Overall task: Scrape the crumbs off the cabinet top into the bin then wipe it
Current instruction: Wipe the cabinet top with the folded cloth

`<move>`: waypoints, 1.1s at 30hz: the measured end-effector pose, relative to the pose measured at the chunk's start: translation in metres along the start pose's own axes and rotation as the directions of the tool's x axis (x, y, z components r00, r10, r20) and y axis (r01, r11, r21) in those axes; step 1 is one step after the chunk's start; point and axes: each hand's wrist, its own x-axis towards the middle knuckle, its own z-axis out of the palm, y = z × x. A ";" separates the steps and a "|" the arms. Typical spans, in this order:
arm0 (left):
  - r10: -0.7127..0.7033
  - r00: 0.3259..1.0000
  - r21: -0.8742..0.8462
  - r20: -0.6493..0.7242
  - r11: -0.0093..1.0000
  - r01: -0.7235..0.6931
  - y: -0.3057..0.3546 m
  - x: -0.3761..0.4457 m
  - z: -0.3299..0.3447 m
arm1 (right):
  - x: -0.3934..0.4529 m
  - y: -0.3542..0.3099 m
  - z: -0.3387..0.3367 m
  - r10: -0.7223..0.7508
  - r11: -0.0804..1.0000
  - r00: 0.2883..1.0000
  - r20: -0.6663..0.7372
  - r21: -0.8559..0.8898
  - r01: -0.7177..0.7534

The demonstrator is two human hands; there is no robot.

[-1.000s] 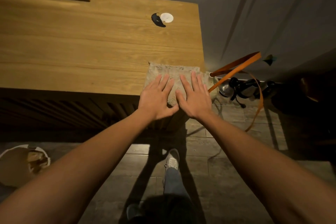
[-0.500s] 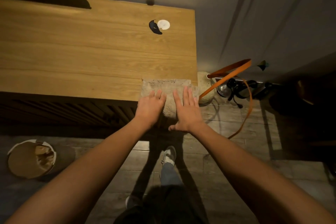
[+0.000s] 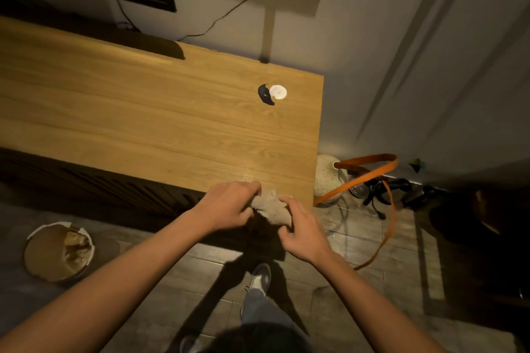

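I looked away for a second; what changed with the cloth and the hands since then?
The cloth, flat under both palms before, was dragged to the cabinet top's front edge and bunched up. The left hand and right hand now gather it, fingers curled. The bin and the small white disc stayed put.

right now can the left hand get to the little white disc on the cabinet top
Probably yes. The left hand is bunching the cloth at the front edge, and only bare cabinet top lies between it and the white disc.
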 end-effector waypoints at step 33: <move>-0.585 0.735 -0.561 -0.343 0.755 0.339 -0.220 -0.464 -0.060 | 0.039 -0.394 0.100 -0.724 0.634 0.545 0.424 0.097 0.767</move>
